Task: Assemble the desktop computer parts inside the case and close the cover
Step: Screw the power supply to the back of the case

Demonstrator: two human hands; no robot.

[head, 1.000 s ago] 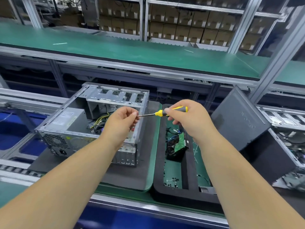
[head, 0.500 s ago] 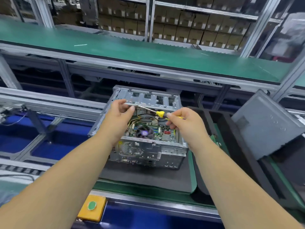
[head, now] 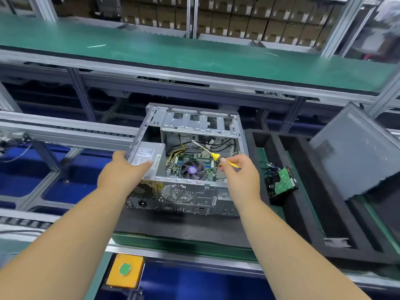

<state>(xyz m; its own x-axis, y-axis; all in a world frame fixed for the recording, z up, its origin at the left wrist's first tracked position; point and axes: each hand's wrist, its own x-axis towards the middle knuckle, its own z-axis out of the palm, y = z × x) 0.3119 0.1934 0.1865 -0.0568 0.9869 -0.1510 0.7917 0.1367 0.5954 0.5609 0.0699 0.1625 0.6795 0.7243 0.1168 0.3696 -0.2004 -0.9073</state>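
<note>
Two bare hands work at the open silver metal computer case (head: 188,191) on the dark mat. Left hand (head: 127,172) lies flat-fingered on the grey power supply box (head: 149,154) at the case's left side. Right hand (head: 240,172), over the case's right edge, pinches a yellow-handled screwdriver (head: 213,155); its steel shaft slants up-left into the case, away from that hand.

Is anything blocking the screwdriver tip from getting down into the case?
Nothing visible. The case is open on top, and the right hand holds the screwdriver with its shaft angled in above the cables, toward the drive cage.
</note>
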